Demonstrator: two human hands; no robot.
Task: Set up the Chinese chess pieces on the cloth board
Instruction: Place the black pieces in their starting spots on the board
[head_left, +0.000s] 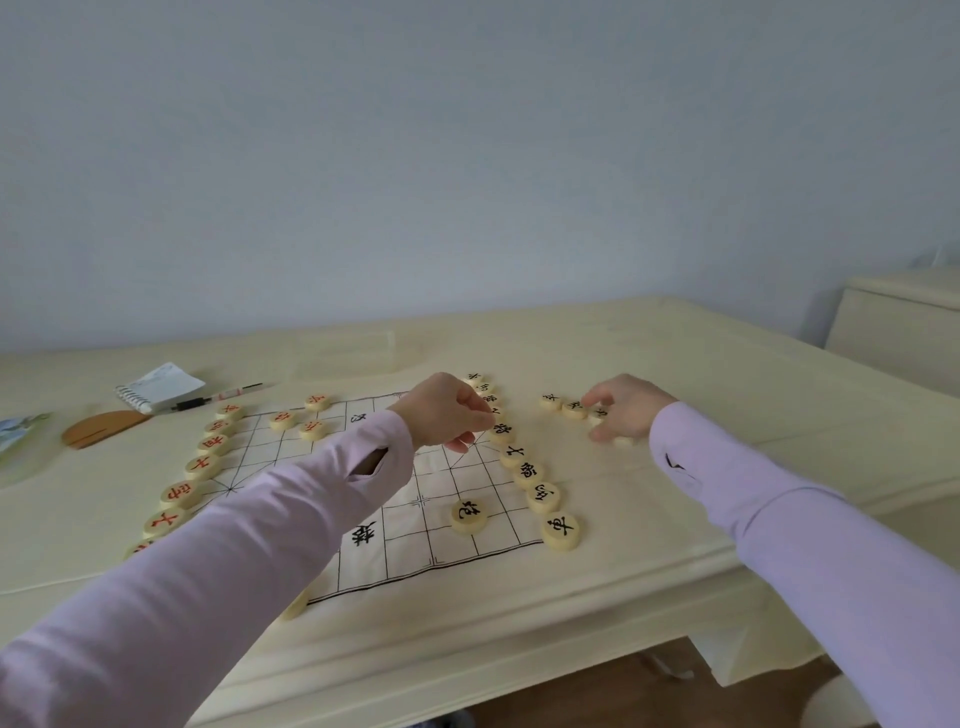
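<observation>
The white cloth board (415, 525) lies on the cream table. Red-lettered pieces (202, 465) line its left edge, with three more (301, 421) on the grid at the far left. Black-lettered pieces (527, 475) run down its right edge, and one black piece (468, 515) stands alone on the grid. My left hand (447, 410) hovers over the far right of the board beside the black row, fingers curled downward; anything in them is hidden. My right hand (626, 410) is off the board to the right, fingers curled over a loose piece (623, 441) among three loose black pieces (571, 408).
A spiral notepad (161, 387), a pen (218, 397) and a brown wooden object (104, 426) lie at the far left of the table. A cream cabinet (898, 327) stands beyond the table's right end. The table's front edge (519, 613) runs just below the board.
</observation>
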